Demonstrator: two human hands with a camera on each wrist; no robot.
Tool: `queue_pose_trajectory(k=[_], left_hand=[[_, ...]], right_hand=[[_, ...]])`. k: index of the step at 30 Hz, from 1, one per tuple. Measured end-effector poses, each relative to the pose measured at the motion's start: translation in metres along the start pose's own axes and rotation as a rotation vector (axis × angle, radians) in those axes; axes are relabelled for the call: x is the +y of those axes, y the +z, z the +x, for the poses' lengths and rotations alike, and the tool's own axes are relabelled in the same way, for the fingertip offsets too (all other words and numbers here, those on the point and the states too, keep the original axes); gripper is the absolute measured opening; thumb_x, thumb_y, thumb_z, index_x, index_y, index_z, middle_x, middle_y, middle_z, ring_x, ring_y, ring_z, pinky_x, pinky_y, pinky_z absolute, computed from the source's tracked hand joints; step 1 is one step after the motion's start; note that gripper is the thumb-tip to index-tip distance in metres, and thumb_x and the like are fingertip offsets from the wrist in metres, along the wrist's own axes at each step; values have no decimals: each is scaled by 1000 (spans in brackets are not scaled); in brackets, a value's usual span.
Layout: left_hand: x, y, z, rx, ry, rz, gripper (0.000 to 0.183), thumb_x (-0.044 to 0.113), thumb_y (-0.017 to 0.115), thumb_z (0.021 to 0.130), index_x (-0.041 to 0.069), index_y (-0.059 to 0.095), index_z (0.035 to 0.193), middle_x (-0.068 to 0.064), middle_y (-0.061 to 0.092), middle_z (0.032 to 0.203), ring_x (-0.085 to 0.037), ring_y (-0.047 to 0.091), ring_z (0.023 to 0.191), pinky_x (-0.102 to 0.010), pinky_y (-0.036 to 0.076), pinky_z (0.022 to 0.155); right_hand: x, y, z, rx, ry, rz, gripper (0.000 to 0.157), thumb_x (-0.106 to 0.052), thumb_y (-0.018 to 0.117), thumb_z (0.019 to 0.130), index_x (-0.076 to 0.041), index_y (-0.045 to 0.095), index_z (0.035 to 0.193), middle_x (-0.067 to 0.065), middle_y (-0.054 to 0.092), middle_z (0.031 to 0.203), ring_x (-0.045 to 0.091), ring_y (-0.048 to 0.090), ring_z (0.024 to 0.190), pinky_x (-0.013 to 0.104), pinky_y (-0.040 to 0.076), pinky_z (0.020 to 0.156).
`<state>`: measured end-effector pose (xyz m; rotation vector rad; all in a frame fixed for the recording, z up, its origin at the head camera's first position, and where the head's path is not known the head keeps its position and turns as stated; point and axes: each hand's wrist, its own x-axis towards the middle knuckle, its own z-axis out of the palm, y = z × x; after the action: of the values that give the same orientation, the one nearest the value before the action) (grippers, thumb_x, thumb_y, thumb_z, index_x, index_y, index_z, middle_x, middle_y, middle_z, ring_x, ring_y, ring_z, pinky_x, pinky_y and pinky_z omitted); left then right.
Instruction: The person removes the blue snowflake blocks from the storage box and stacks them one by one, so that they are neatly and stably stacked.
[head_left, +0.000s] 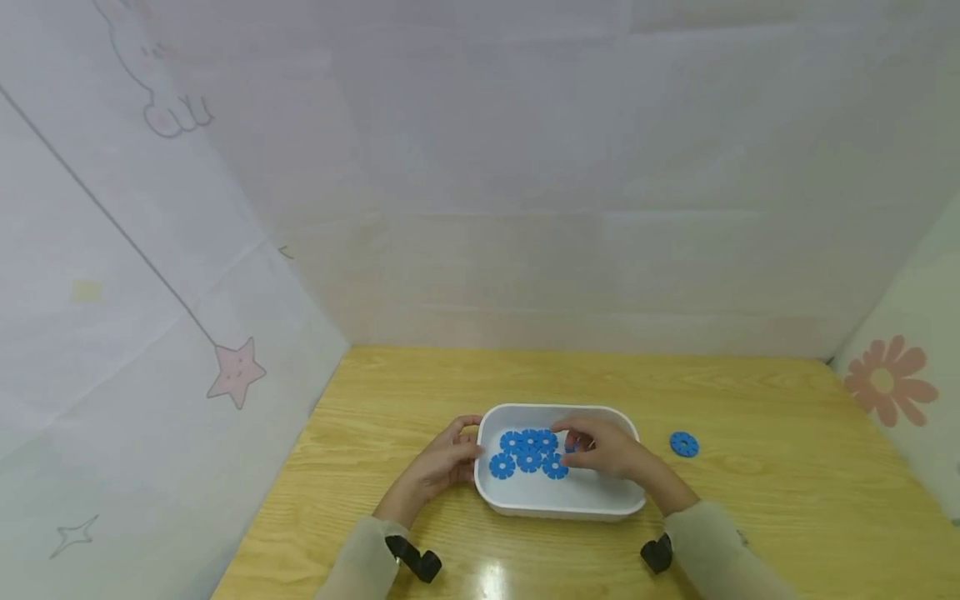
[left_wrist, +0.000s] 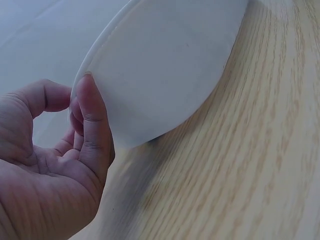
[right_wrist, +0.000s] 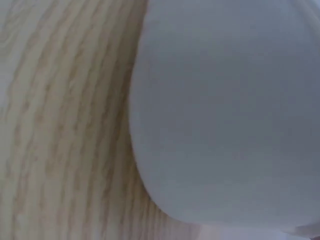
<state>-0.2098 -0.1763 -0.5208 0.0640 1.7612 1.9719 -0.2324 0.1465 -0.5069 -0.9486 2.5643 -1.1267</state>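
Note:
A white plastic tub [head_left: 555, 505] stands on the table with several blue notched discs [head_left: 528, 460] lying flat inside it, some overlapping. My left hand [head_left: 447, 460] grips the tub's left end; in the left wrist view, thumb and fingers meet at its rim [left_wrist: 86, 70]. Reaching over the right side, my right hand [head_left: 603, 447] is inside the tub, thumb and index finger apart beside the rightmost discs. A bit of blue shows between those fingers, and I cannot tell whether they hold it. Only the tub's outer wall [right_wrist: 225, 125] and the table appear in the right wrist view.
Right of the tub, another blue notched disc [head_left: 684, 444] lies on the wooden table [head_left: 787, 467]. Pale printed cloth [head_left: 487, 275] hangs behind the table and along both sides. Dark wrist straps [head_left: 414, 558] sit at both sleeves.

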Motion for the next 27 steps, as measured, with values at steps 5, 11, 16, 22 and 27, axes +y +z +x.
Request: queue_pose_trajectory(k=[5, 11, 16, 22, 27], left_hand=[[-2, -1, -1, -3, -17, 7, 61, 4, 60, 92, 8, 33, 146, -23, 62, 119, -17, 65, 76, -28, 57, 63], [-1, -1, -1, 4, -4, 13, 61, 4, 59, 93, 7, 32, 147, -24, 60, 120, -18, 65, 78, -28, 57, 63], [-1, -2, -1, 7, -19, 16, 62, 2, 59, 92, 6, 32, 148, -21, 61, 115, -17, 65, 77, -28, 57, 62], [0, -2, 0, -10, -16, 8, 62, 2, 58, 93, 5, 31, 148, -20, 63, 114, -17, 66, 77, -28, 58, 61], [2, -2, 1, -8, -14, 14, 61, 1, 58, 93, 6, 32, 148, -21, 63, 115, -18, 67, 78, -28, 58, 62]], right_hand=[[-1, 9, 0, -71, 84, -23, 44, -23, 81, 86, -11, 69, 126, -2, 63, 91, 8, 54, 78, 23, 48, 69], [-5, 13, 1, -88, 146, -39, 44, -18, 84, 81, -14, 72, 122, -2, 61, 89, 12, 52, 79, 24, 46, 71], [-4, 18, 4, -103, 170, -74, 43, -17, 85, 79, -18, 74, 121, -3, 58, 86, 13, 49, 80, 28, 44, 72], [-5, 22, 6, -90, 209, -128, 41, -18, 85, 78, -22, 76, 118, -2, 55, 87, 16, 47, 81, 32, 43, 73], [-5, 22, 7, -86, 238, -141, 40, -19, 86, 78, -25, 77, 116, -2, 54, 88, 16, 47, 83, 33, 43, 74]])
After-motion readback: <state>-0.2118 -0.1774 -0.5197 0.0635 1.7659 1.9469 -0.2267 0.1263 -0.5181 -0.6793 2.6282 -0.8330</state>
